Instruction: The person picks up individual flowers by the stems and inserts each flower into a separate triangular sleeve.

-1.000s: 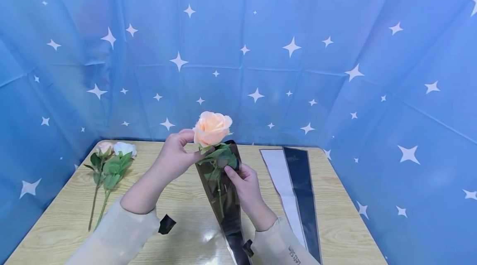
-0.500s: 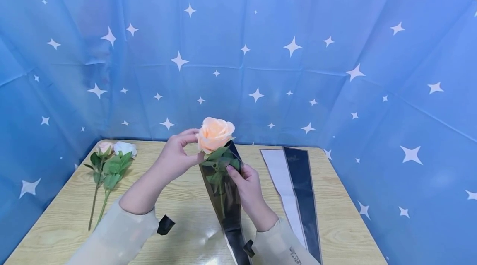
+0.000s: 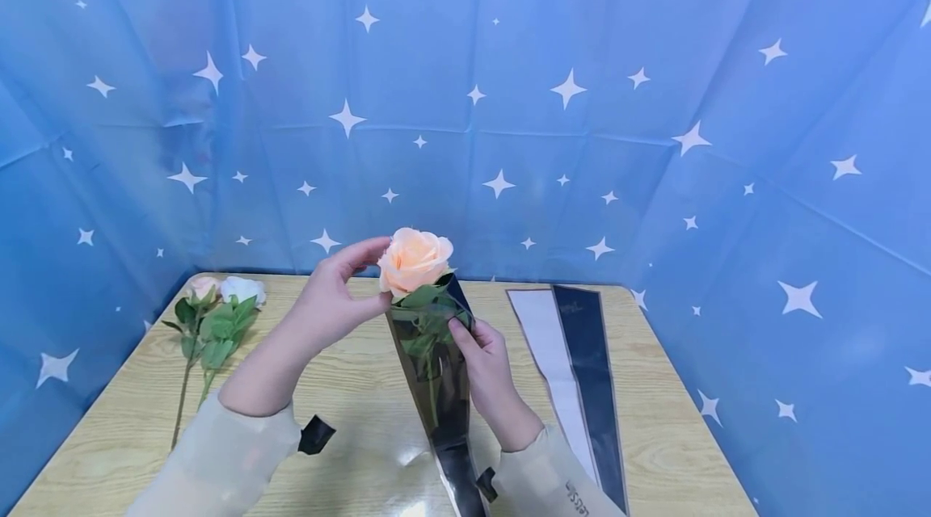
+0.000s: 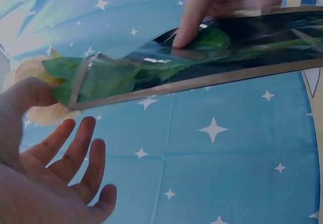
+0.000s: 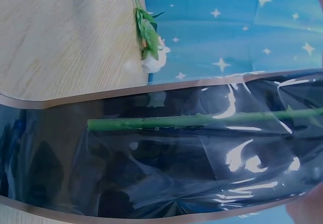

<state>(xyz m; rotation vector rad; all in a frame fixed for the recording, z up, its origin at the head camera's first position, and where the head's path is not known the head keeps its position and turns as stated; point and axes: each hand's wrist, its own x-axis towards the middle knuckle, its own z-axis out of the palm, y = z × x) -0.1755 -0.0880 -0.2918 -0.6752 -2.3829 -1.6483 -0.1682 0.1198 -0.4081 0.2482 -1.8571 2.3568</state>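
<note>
A peach artificial rose [image 3: 416, 262] stands with its bloom above the mouth of a flower sleeve [image 3: 447, 412], black with a clear front. Its leaves and stem are inside; the cut end of the green stem [image 5: 146, 123] shows through the film in the right wrist view. My right hand [image 3: 489, 371] pinches the sleeve near its upper right edge, thumb in front over the leaves. At the bloom's left is my left hand [image 3: 330, 299], fingers spread apart and relaxed. In the left wrist view its thumb [image 4: 38, 93] touches the leaves just below the bloom.
Two more artificial roses, one pale pink [image 3: 204, 287] and one white [image 3: 243, 291], lie at the table's left. On the right lie a white sleeve [image 3: 541, 339] and a black sleeve [image 3: 585, 355], side by side. A blue star-patterned curtain [image 3: 465, 153] surrounds the wooden table [image 3: 676, 436].
The rose has sunk lower into the sleeve. My left hand's fingers have spread from the bloom and the hand has shifted slightly left. My right hand keeps its pinch on the sleeve.
</note>
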